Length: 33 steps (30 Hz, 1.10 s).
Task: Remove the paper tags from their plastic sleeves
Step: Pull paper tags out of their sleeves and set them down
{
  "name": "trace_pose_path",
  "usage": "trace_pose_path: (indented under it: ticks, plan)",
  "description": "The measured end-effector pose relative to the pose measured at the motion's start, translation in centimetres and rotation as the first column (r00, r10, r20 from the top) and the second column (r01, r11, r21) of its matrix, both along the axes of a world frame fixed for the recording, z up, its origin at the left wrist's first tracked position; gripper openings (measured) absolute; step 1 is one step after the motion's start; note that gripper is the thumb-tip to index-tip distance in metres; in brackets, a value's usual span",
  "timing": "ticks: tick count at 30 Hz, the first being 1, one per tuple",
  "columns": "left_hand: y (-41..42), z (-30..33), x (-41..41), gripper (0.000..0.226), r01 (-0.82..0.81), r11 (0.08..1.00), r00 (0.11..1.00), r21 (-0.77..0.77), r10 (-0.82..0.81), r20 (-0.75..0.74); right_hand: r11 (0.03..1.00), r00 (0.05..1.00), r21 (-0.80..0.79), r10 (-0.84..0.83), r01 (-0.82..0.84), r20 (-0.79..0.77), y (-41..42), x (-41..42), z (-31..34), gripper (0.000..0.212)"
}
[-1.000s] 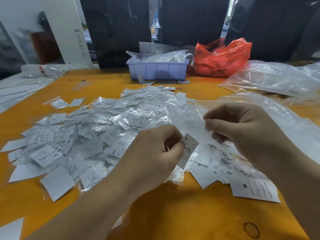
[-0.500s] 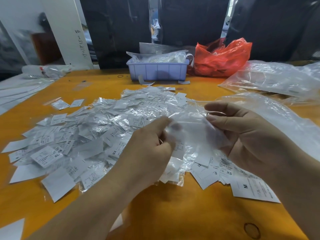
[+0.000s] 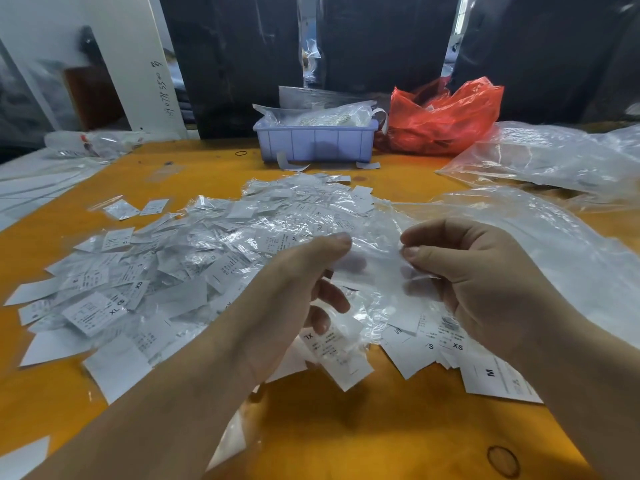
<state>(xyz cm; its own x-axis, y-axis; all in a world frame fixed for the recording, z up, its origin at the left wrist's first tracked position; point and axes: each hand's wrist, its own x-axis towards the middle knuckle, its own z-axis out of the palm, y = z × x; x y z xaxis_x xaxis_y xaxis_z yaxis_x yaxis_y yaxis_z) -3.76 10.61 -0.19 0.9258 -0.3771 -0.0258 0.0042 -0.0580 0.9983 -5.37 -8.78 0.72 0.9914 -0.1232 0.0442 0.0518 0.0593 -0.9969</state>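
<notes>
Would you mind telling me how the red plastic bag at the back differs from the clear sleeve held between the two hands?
The red plastic bag is tinted red and hard to see through; the clear sleeve is colourless and transparent. The bag sits crumpled on the table beside the blue bin, untouched; the sleeve is raised, pinched between the left hand and right hand. Both are thin, glossy, wrinkled plastic.

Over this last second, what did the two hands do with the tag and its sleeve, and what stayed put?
The left hand had pinched an XL paper tag beside the right hand; now that tag sits low by its curled fingers. Both hands have spread apart, stretching a clear plastic sleeve between their fingertips. The pile of sleeved tags, the blue bin and the red bag stayed where they were.
</notes>
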Motion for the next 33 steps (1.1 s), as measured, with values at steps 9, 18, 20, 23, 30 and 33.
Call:
trace_pose_path:
  ticks: [9,18,20,23,30,33]
  plan:
    - [0.1,0.0,0.4,0.016,-0.199,0.980,0.977,0.011,0.198,0.082,0.953,0.986,0.298,0.093,-0.049,-0.136,-0.1,-0.2,1.0,0.033]
    - [-0.1,0.2,-0.1,0.012,-0.105,0.994,0.980,0.020,0.100,0.172,0.868,0.980,0.496,0.096,0.003,-0.173,-0.3,-0.4,1.5,0.025]
    - [-0.2,0.3,-0.2,0.013,-0.081,0.997,0.978,0.006,0.078,0.195,0.874,0.983,0.485,0.117,-0.033,-0.143,-0.4,-0.7,1.5,0.020]
    - [-0.2,0.5,-0.3,0.017,-0.062,0.998,0.977,0.003,0.060,0.207,0.893,0.986,0.447,0.118,-0.052,-0.120,-0.5,-0.8,1.6,0.013]
    - [-0.1,0.7,-0.5,0.012,0.015,0.999,0.973,0.031,-0.022,0.230,0.990,0.993,0.106,0.102,-0.095,-0.061,-0.9,-0.4,1.4,0.033]
    - [-0.1,0.7,-0.6,0.007,0.031,0.999,0.968,0.043,-0.041,0.249,0.961,0.969,-0.140,0.225,-0.238,-0.104,-0.7,-0.4,1.3,0.008]
